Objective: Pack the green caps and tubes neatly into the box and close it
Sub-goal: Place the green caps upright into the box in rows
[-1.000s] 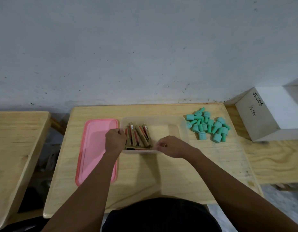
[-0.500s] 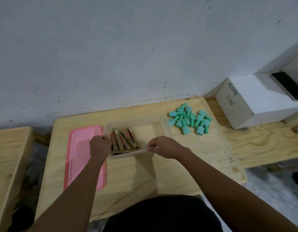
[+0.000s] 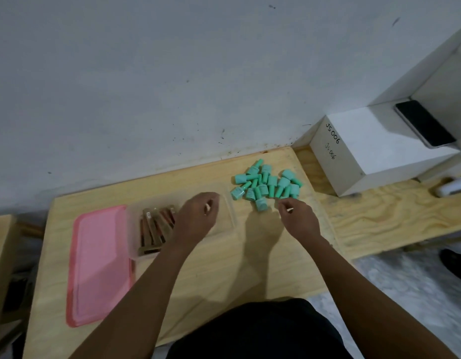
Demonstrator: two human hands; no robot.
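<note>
The left hand (image 3: pixel 195 216) hangs over the box (image 3: pixel 224 225), and the right hand (image 3: pixel 299 216) is right of the box by the green caps (image 3: pixel 268 186), both grips loose and empty.

lid (image 3: pixel 99 265) left of box (image 3: pixel 228 218) | tubes (image 3: pixel 154 226) in box | caps (image 3: pixel 268 185) right of box

The person wears a plain black fabric garment (image 3: pixel 255 330), seen well back from the fingers, between the two forearms. Both forearms are bare from the left hand (image 3: pixel 198 216) and right hand (image 3: pixel 299 216) back to the picture's lower edge.
</note>
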